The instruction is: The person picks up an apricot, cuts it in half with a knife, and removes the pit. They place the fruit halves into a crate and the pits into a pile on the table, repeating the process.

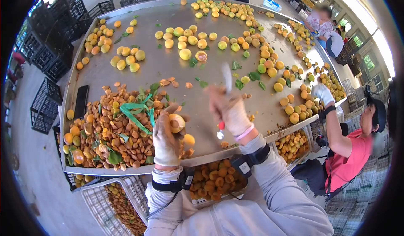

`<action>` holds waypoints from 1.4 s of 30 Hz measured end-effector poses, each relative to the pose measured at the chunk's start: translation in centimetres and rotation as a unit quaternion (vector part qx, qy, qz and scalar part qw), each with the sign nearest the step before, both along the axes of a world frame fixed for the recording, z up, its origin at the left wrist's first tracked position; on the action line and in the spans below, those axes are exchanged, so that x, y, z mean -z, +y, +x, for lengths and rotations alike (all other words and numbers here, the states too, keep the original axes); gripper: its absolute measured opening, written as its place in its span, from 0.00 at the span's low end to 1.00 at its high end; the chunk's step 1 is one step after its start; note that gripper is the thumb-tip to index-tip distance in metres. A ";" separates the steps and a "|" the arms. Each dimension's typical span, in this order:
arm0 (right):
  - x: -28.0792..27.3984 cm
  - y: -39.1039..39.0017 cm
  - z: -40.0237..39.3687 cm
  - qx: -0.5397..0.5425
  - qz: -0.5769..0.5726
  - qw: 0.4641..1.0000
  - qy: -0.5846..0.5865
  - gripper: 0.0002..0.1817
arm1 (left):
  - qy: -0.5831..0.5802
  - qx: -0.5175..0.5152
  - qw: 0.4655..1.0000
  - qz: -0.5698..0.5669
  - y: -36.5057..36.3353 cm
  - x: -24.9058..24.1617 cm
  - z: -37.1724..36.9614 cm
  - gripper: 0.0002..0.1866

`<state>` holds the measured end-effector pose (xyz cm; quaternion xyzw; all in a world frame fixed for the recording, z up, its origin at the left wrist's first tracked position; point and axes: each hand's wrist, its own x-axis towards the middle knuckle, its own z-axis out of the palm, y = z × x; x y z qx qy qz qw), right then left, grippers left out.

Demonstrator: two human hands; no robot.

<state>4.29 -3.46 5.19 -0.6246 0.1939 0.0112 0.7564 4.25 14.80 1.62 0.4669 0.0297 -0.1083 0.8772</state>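
Observation:
My left hand (166, 141), in a pale glove, is closed around an apricot (176, 123) whose cut face is turned up. To its right, my gloved right hand (230, 112) grips a knife (227, 78), smeared by motion. The blade points away from me, and a red handle end shows below the fist. Knife and apricot are apart. Beside my left hand lies a broad heap of apricot pits (105, 131), mixed with leaves and a green ribbon (136, 114). A whole apricot (189, 139) rests just right of my left wrist.
Loose apricots (185, 40) are scattered over the metal table (164, 88). Below its front edge stand crates of apricot halves (216, 179) and pits (126, 206). A co-worker in a red shirt (349, 156) reaches in from the right. Black crates (46, 38) are stacked at left.

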 end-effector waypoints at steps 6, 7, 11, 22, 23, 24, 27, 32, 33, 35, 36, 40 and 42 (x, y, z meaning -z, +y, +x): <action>-6.0 4.7 -0.1 0.018 0.232 0.929 -0.288 0.08 | 0.031 -0.016 0.996 0.086 -1.4 0.1 -0.3 0.20; -5.6 5.4 0.1 0.029 0.174 0.936 -0.305 0.08 | 0.050 -0.023 0.996 0.069 -1.4 0.1 -0.4 0.20; -3.6 7.2 0.7 0.030 0.063 0.942 -0.328 0.07 | 0.050 -0.031 0.992 0.110 -1.1 0.1 -0.4 0.21; -1.5 8.7 2.0 0.037 -0.130 0.898 -0.420 0.06 | -0.129 -0.123 0.944 0.277 -1.5 5.2 0.4 0.14; -1.6 8.2 2.1 0.033 -0.043 0.940 -0.336 0.05 | -0.106 -0.119 0.955 0.252 -1.4 5.5 0.5 0.13; -1.7 7.5 2.2 0.029 0.045 0.967 -0.247 0.06 | -0.034 -0.087 0.973 0.212 -1.3 3.3 -0.1 0.14; -0.9 4.8 3.8 0.022 0.291 0.943 -0.163 0.07 | 0.074 -0.030 0.983 0.166 -1.2 0.0 -0.5 0.13; 2.4 4.7 4.4 0.117 0.374 0.914 -0.103 0.10 | 0.032 0.062 0.993 0.092 -0.1 1.0 -0.2 0.14; 2.6 4.8 4.5 0.136 0.394 0.904 -0.095 0.10 | 0.006 0.067 0.991 0.116 0.1 1.3 -0.1 0.14; 2.5 4.7 4.7 0.166 0.399 0.897 -0.096 0.10 | -0.057 0.055 0.978 0.194 0.5 3.1 0.4 0.15; 2.2 4.6 4.7 0.182 0.400 0.893 -0.098 0.10 | -0.050 0.035 0.982 0.176 0.3 2.6 0.5 0.15; 0.8 2.9 2.9 0.078 0.107 0.974 -0.184 0.07 | 0.066 -0.030 0.996 -0.045 -0.1 0.9 0.7 0.15; 1.8 4.3 1.6 0.002 -0.246 0.907 -0.341 0.09 | -0.187 -0.072 0.934 0.295 0.7 2.7 1.0 0.16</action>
